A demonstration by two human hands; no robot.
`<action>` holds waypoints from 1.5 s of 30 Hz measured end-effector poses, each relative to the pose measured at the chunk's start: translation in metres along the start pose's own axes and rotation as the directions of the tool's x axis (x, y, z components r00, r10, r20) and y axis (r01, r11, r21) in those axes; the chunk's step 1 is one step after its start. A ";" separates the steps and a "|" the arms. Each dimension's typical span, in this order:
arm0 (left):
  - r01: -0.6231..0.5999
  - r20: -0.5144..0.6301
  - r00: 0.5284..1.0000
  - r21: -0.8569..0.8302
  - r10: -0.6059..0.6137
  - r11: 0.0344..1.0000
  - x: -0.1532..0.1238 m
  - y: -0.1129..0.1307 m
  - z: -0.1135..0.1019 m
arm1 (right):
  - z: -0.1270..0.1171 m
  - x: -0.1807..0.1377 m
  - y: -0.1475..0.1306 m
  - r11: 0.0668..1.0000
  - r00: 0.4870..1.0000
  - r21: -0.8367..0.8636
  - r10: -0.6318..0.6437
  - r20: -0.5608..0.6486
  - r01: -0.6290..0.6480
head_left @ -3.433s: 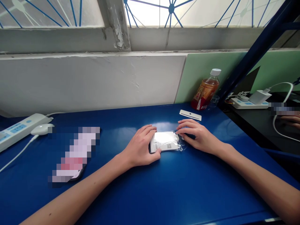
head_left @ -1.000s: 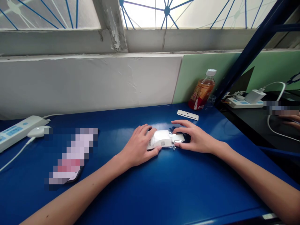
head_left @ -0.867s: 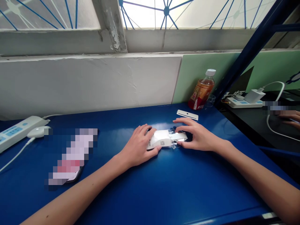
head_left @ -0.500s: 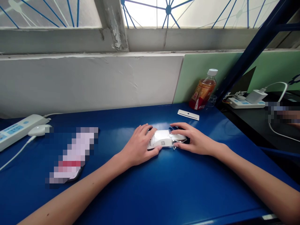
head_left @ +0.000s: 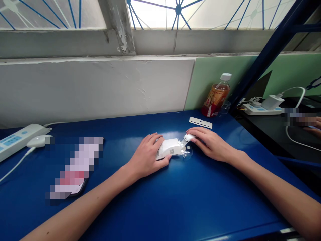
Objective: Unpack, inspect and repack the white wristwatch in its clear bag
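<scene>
On the blue table lies a flat white pack (head_left: 170, 147) with a label, a small square code and clear plastic at its right end. My left hand (head_left: 150, 152) grips it by the left end, thumb along the near edge and fingers over the far side. Between the thumb and fingers of my right hand (head_left: 210, 142) is a small white piece (head_left: 188, 137), raised at the pack's right end. A clear strip seems to run from this piece to the pack. Clear plastic film (head_left: 187, 153) lies below it, touching the table.
A white card (head_left: 200, 122) and a drink bottle (head_left: 216, 95) are at the back right. To the left lie a blurred-out phone (head_left: 80, 189) and a power strip (head_left: 21, 139) with a plugged cable. Another person's hand (head_left: 312, 125) shows at far right, near a second power strip (head_left: 262, 109).
My right hand has lifted from around the pack's clear end and drawn slightly up and right, with the white piece now in its fingers. My left hand still grips the pack.
</scene>
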State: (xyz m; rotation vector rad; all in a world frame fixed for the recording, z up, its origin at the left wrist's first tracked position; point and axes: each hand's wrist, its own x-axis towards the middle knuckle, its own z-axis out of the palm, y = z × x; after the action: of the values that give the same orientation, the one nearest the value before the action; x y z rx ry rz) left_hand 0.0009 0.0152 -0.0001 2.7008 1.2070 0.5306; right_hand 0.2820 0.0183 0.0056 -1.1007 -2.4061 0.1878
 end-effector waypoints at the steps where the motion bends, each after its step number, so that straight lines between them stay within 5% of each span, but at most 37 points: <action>1: 0.001 0.002 1.000 0.000 -0.001 1.000 0.000 0.000 0.000 | 0.000 0.000 0.001 1.000 1.000 0.002 0.011 -0.006 -0.011; 11: 0.020 0.030 0.999 -0.013 -0.020 1.000 -0.001 0.001 -0.002 | -0.011 0.000 -0.004 0.953 0.947 0.233 0.243 -0.211 -0.192; 15: 0.010 0.037 0.999 0.001 -0.010 1.000 0.000 0.001 -0.002 | -0.012 0.000 -0.006 0.852 0.909 0.441 0.384 -0.163 -0.281; 21: -0.006 0.028 1.000 0.001 0.006 1.000 -0.001 0.001 -0.001 | -0.010 0.002 -0.006 0.706 0.902 0.670 0.413 -0.127 -0.229; 24: -0.007 0.038 0.999 0.010 0.006 1.000 -0.002 0.000 0.000 | -0.006 0.003 -0.005 0.509 0.892 0.825 0.451 -0.012 -0.246; 29: -0.019 0.034 0.999 0.042 0.018 0.999 -0.002 -0.002 0.002 | 0.001 0.004 -0.009 -0.003 0.887 0.962 0.388 0.251 -0.272; 33: -0.029 0.020 0.999 0.054 0.028 0.998 -0.002 -0.001 0.003 | -0.003 0.006 -0.013 -0.177 0.861 0.953 0.411 0.299 -0.246; 37: -0.024 0.029 0.999 0.048 0.023 0.999 -0.003 -0.001 0.003 | -0.010 0.006 -0.010 -0.156 0.838 0.950 0.448 0.311 -0.269; 43: -0.007 0.052 0.999 0.023 0.006 1.000 -0.004 -0.001 0.002 | -0.015 0.006 -0.006 0.164 0.872 0.937 0.442 0.211 -0.310; 45: 0.002 0.077 0.997 0.018 -0.003 1.000 -0.005 0.000 0.001 | -0.016 0.007 -0.007 0.177 0.877 0.934 0.434 0.209 -0.310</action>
State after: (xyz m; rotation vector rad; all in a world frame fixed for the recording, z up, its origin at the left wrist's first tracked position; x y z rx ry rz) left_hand -0.0020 0.0119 -0.0018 2.7073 1.2007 0.4134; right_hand 0.2814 0.0172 0.0244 -0.9423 -1.2895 1.5131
